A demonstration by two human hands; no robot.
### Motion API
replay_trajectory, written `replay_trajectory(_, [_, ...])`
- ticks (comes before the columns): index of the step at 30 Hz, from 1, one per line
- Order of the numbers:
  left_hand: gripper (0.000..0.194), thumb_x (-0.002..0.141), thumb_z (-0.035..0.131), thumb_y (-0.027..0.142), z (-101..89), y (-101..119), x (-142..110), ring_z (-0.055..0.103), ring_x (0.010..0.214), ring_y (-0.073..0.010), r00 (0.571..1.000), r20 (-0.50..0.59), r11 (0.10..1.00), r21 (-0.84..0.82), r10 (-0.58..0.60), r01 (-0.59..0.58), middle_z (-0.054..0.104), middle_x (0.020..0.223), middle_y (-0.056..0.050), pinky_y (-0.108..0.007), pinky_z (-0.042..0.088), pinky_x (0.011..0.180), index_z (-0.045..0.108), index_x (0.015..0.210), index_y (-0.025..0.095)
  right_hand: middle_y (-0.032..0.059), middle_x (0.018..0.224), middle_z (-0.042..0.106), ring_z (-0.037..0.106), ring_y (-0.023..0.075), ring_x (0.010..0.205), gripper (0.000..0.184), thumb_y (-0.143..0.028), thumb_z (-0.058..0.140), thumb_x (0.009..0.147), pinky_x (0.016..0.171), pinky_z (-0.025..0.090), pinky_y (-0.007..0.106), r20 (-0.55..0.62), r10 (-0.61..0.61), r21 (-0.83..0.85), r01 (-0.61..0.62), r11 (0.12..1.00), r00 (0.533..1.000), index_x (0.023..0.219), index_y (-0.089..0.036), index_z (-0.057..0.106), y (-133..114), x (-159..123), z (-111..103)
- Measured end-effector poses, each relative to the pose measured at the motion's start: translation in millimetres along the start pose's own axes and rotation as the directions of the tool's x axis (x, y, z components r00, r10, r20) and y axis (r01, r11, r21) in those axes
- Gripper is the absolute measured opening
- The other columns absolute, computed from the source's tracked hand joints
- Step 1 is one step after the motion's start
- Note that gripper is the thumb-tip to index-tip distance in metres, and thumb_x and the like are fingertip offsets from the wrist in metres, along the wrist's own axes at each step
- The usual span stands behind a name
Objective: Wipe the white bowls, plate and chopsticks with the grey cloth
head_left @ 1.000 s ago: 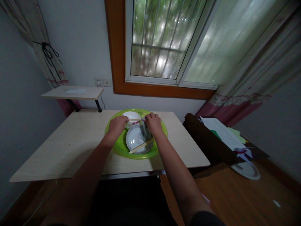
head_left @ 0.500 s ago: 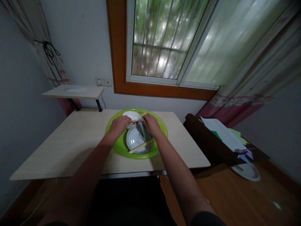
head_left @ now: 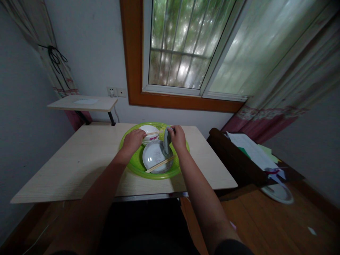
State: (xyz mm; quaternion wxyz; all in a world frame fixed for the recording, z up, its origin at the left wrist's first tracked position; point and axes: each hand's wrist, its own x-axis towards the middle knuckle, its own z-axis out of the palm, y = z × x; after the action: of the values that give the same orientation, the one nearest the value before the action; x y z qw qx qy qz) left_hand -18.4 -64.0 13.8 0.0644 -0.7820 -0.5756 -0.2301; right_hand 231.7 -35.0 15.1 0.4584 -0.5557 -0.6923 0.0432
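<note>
Over a green plastic basin [head_left: 135,166], my left hand [head_left: 132,141] grips one end of a pair of chopsticks [head_left: 154,133]. The grey cloth [head_left: 166,141] hangs from the closed fingers of my right hand [head_left: 177,137], at the far end of those chopsticks. Beneath the chopsticks stands a white bowl [head_left: 146,129] with a pink flower pattern, near the basin's back. A shallow white plate [head_left: 154,156] lies in front of it. More chopsticks [head_left: 160,164] rest slantwise across the plate's front.
The basin stands on a pale wooden table [head_left: 87,156]. A small raised shelf [head_left: 85,102] with a paper on it is at the back left. To the right, a dark brown piece of furniture [head_left: 228,159] carries papers [head_left: 252,152]. A window is behind.
My right hand has moved right and slightly back with the cloth, away from my left hand. More of the chopsticks between the hands now shows.
</note>
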Motion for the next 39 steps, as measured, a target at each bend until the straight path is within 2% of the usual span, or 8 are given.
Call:
replay_trajectory(6, [0.028, 0.103, 0.049, 0.028, 0.8, 1.7, -0.3, 0.066, 0.106, -0.0259, 0.996, 0.036, 0.996, -0.009, 0.086, -0.086, 0.075, 0.107, -0.011, -0.035, 0.048, 0.090, 0.076, 0.104, 0.019, 0.0089, 0.104, 0.068, 0.059, 0.0229, 0.104, 0.026, -0.037, 0.053, 0.103, 0.097, 0.046, 0.036, 0.019, -0.132, 0.105, 0.129, 0.986, 0.991, 0.104, -0.019, 0.071, -1.3, -2.6, 4.5])
replay_trajectory(8, [0.028, 0.103, 0.049, 0.028, 0.1, 2.8, -0.9, 0.066, 0.105, -0.0264, 0.994, 0.029, 0.995, -0.006, 0.104, -0.104, 0.075, 0.106, -0.010, -0.035, 0.048, 0.088, 0.076, 0.104, 0.019, 0.0085, 0.105, 0.069, 0.060, 0.0222, 0.105, 0.024, -0.035, 0.055, 0.102, 0.099, 0.044, 0.036, 0.116, -0.190, 0.113, 0.177, 0.978, 0.975, 0.104, -0.018, 0.072, -1.4, -3.8, 6.5])
replay_trajectory(11, [0.029, 0.103, 0.049, 0.028, -1.9, 3.7, -1.9, 0.065, 0.106, -0.0268, 0.993, 0.022, 0.994, -0.003, 0.113, -0.113, 0.075, 0.105, -0.011, -0.035, 0.048, 0.089, 0.076, 0.104, 0.018, 0.0073, 0.107, 0.071, 0.062, 0.0208, 0.104, 0.021, -0.034, 0.061, 0.100, 0.098, 0.045, 0.034, 0.314, -0.250, 0.143, 0.215, 0.966, 0.916, 0.106, -0.019, 0.073, -1.5, -5.5, 9.2])
replay_trajectory(13, [0.029, 0.103, 0.048, 0.028, -2.8, 3.7, -2.3, 0.065, 0.106, -0.0269, 0.993, 0.024, 0.993, -0.004, 0.116, -0.116, 0.075, 0.105, -0.011, -0.036, 0.048, 0.089, 0.076, 0.104, 0.018, 0.0072, 0.108, 0.072, 0.063, 0.0206, 0.102, 0.020, -0.032, 0.064, 0.098, 0.096, 0.046, 0.034, 0.365, -0.246, 0.144, 0.207, 0.968, 0.898, 0.108, -0.018, 0.073, -2.0, -6.3, 9.9])
replay_trajectory(28, [0.030, 0.103, 0.048, 0.030, 0.8, 1.8, -0.1, 0.064, 0.106, -0.0275, 0.994, 0.000, 0.994, -0.024, 0.106, -0.106, 0.075, 0.107, -0.010, -0.036, 0.048, 0.090, 0.076, 0.106, 0.019, 0.0066, 0.103, 0.077, 0.067, 0.0213, 0.098, 0.016, -0.029, 0.064, 0.097, 0.091, 0.048, 0.032, 0.272, -0.139, 0.106, 0.113, 0.988, 0.952, 0.101, -0.019, 0.076, -1.1, -3.3, 9.1])
replay_trajectory(34, [0.027, 0.103, 0.050, 0.029, 4.2, -0.6, 0.8, 0.065, 0.108, -0.0263, 0.997, -0.008, 0.996, -0.027, 0.083, -0.083, 0.075, 0.109, -0.010, -0.035, 0.048, 0.094, 0.075, 0.106, 0.019, 0.0052, 0.098, 0.077, 0.066, 0.0209, 0.093, 0.020, -0.032, 0.060, 0.098, 0.086, 0.048, 0.031, 0.234, -0.049, 0.067, 0.035, 0.997, 0.971, 0.094, -0.020, 0.075, -0.8, -2.3, 6.5])
replay_trajectory(39, [0.028, 0.104, 0.048, 0.028, 4.9, -4.7, 1.1, 0.065, 0.106, -0.0253, 0.999, -0.030, 0.999, -0.033, 0.034, -0.035, 0.075, 0.108, -0.009, -0.034, 0.048, 0.094, 0.075, 0.102, 0.019, 0.0051, 0.087, 0.073, 0.063, 0.0218, 0.084, 0.026, -0.036, 0.055, 0.098, 0.080, 0.047, 0.031, 0.087, 0.069, 0.051, -0.074, 0.996, 0.994, 0.084, -0.021, 0.071, 4.5, 0.7, 2.1])
